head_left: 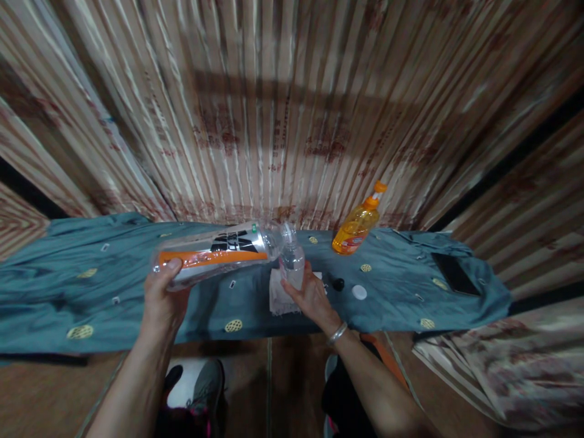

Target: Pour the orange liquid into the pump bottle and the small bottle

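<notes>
My left hand (166, 289) grips the base end of a large clear plastic bottle (219, 252) with an orange, silver and black label. This bottle lies nearly level in the air, its neck pointing right. Closed around a small clear bottle (292, 258) is my right hand (312, 295), holding it roughly upright. The big bottle's mouth meets the top of the small one; whether liquid passes between them I cannot make out. Under the small bottle a folded light cloth (279, 297) rests on the table.
An orange pump bottle (356, 226) stands at the back right of the table cover (396, 283). A black cap (338, 284) and a white lid (359, 292) lie right of my right hand. Farther right is a dark phone (455, 274). A patterned curtain (274, 121) hangs behind.
</notes>
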The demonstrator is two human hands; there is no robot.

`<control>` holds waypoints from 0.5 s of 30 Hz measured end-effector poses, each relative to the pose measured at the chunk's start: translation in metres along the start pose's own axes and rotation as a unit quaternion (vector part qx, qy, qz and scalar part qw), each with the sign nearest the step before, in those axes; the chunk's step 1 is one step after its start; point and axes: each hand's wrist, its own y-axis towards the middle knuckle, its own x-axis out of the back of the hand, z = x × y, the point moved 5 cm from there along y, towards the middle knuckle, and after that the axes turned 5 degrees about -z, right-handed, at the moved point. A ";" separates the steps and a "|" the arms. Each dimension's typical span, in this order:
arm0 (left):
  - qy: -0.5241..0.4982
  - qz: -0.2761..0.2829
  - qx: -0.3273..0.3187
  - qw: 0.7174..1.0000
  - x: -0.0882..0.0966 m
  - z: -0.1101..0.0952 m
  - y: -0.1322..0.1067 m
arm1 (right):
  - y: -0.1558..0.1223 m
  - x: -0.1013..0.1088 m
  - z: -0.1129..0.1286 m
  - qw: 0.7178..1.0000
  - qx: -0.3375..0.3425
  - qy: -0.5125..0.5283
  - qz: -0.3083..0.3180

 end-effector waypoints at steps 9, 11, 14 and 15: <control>0.011 0.023 -0.027 0.999 0.002 -0.004 0.001 | 0.000 -0.002 -0.002 1.000 0.011 0.013 -0.004; 0.008 0.025 -0.028 0.999 0.002 -0.004 0.001 | 0.000 -0.003 -0.002 1.000 0.013 0.016 -0.003; 0.003 0.023 -0.029 0.999 0.002 -0.005 0.001 | 0.000 -0.002 -0.001 1.000 0.022 0.019 -0.006; 0.002 0.021 -0.028 0.999 0.003 -0.005 0.001 | 0.000 -0.002 -0.001 0.999 0.025 0.019 -0.008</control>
